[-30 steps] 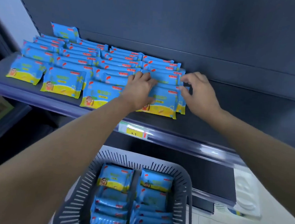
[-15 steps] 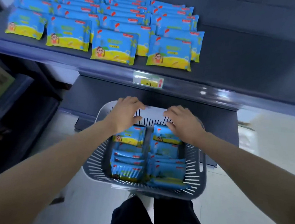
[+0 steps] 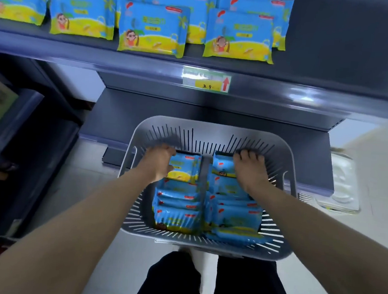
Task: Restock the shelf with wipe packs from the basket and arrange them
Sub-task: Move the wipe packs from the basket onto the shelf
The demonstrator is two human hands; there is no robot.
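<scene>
**Head view.** On my feed the grey slatted basket sits just below centre, and the shelf runs across the top at 12 o'clock.

Inside the basket I see two columns of blue-and-yellow wipe packs, overlapped like tiles. The stacked packs fill it toward 6 o'clock.

- **Left hand:** The left hand lies at the basket's 10 o'clock. Its fingers curl over the far edge of the far left pack and its thumb lies on the pack's face, so it is clamped on that pack.
- **Right hand:** The right hand lies at the basket's 2 o'clock, with fingers hooked over the far edge of the far right pack. I read it as gripping that pack, though I cannot make out the thumb.

Both gripped packs lie in the basket, at the far end of their columns.

On the shelf, the shelved packs lie flat in overlapping rows, four across the front. A price label with a red arrow is fixed to the shelf's front rail, at 12 o'clock of the basket. Dark trousers show at 6 o'clock. A white moulded tray lies on the floor at 3 o'clock of the basket.
</scene>
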